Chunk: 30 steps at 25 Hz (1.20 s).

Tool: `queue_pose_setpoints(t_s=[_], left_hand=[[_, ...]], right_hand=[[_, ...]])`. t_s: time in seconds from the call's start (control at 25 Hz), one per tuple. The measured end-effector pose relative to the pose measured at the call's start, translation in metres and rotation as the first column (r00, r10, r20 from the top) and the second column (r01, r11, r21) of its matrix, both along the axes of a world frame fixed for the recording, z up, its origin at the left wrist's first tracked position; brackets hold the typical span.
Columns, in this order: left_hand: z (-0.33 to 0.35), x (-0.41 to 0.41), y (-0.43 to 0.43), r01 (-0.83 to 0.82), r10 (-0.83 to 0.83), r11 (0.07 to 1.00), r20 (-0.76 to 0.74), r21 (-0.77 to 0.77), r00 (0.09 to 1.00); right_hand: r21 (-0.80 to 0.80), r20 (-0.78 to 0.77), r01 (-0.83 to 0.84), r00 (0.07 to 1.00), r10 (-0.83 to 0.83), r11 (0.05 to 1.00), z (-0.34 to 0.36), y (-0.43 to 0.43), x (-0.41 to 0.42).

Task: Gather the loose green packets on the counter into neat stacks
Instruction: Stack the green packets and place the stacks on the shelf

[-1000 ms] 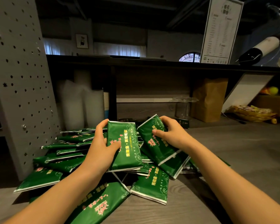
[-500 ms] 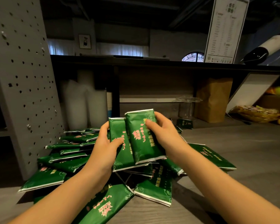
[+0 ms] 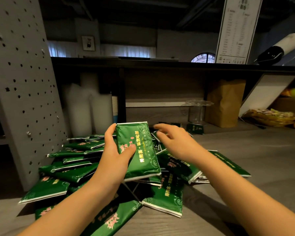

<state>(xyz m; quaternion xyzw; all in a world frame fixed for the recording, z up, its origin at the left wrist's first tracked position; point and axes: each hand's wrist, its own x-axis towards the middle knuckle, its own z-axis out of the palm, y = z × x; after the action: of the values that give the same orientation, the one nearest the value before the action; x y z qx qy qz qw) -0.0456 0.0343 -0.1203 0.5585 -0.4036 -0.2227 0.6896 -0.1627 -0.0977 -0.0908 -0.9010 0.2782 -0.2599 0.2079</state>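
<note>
My left hand [image 3: 115, 151] grips a small stack of green packets [image 3: 140, 150] held upright above the pile, thumb across the top packet's face. My right hand [image 3: 173, 141] hovers just right of that stack with fingers spread and holds nothing; it is blurred. Below both hands lies a loose pile of several green packets [image 3: 71, 169] with red and gold print, spread over the wooden counter [image 3: 262, 160]. More packets lie in front [image 3: 163, 198] and to the right [image 3: 228, 163]. A few overlap in a rough layer at the left beside the pegboard.
A grey pegboard panel [image 3: 22, 86] leans at the left. White plastic cup stacks [image 3: 85, 108] stand behind the pile. A brown paper bag [image 3: 224, 103], a clear glass stand [image 3: 197, 109] and a snack basket [image 3: 271, 117] sit at the back right under a dark shelf [image 3: 160, 64].
My right hand laid its packet onto the ones in my left hand, then let go and drew away to the right. The left hand's stack now stands squarer.
</note>
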Motion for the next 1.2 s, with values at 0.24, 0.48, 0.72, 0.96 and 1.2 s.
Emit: queue_pose_setpoints(t_s=[0.24,0.48,0.72,0.96,1.2], left_hand=[[0.003,0.002,0.001,-0.053,0.053,0.996,-0.007,0.065,0.999],[0.006,0.002,0.001,-0.088,0.094,0.993,-0.079,0.078,0.992],[0.006,0.003,0.002,-0.122,0.130,0.988,-0.086,0.092,0.988],[0.007,0.001,0.001,-0.138,0.137,0.990,-0.027,-0.012,0.990],[0.003,-0.007,0.002,-0.063,0.062,0.994,-0.015,-0.089,0.998]], right_hand=[[-0.029,-0.644,0.140,0.755,-0.126,0.990,0.005,-0.022,-0.027],[0.129,-0.427,0.032,0.904,0.027,0.991,0.004,-0.020,-0.025],[0.418,0.255,-0.196,0.963,0.092,0.887,0.012,-0.014,-0.018],[0.568,0.505,-0.437,0.854,0.124,0.697,0.001,0.021,0.005],[0.413,0.497,-0.347,0.861,0.110,0.842,-0.030,0.041,0.037]])
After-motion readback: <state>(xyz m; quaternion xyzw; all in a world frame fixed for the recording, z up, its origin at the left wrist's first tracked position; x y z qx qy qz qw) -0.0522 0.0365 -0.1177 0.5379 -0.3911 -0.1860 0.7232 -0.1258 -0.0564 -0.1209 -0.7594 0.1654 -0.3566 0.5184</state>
